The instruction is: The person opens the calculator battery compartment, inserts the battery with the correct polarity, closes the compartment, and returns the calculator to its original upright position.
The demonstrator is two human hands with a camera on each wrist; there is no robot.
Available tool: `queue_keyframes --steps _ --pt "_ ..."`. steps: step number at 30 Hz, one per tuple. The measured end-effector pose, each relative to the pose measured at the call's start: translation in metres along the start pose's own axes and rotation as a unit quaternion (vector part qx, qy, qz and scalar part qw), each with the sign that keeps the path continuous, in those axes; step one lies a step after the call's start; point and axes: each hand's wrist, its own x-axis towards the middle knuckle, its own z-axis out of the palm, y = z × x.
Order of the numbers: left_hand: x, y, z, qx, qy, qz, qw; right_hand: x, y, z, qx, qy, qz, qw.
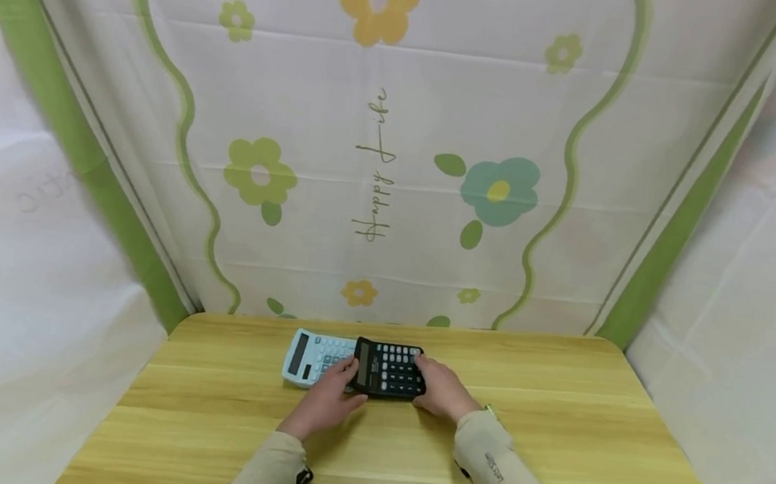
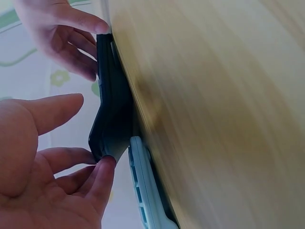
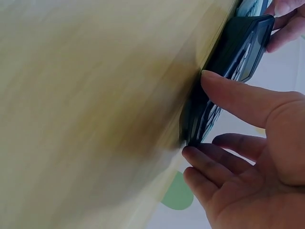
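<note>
A black calculator lies on the wooden table, its screen end pointing left. My right hand grips its right end; in the right wrist view the thumb presses the near side while fingertips touch the end edge. At the raised screen end, my left hand touches the edge with its fingertips, and its thumb stands apart from the casing. A light blue calculator lies just left of the black one, which hides part of its right end.
The wooden table reaches back to a hanging white cloth printed with flowers. More white cloth hangs along the right side, and another cloth panel hangs on the left.
</note>
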Motion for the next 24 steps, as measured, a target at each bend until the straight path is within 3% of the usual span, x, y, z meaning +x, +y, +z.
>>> queue_keyframes --steps 24 --pt "-0.0013 -0.0062 -0.0045 0.011 0.024 -0.005 0.9996 0.007 -0.0049 0.0058 0.031 0.007 -0.015 0.999"
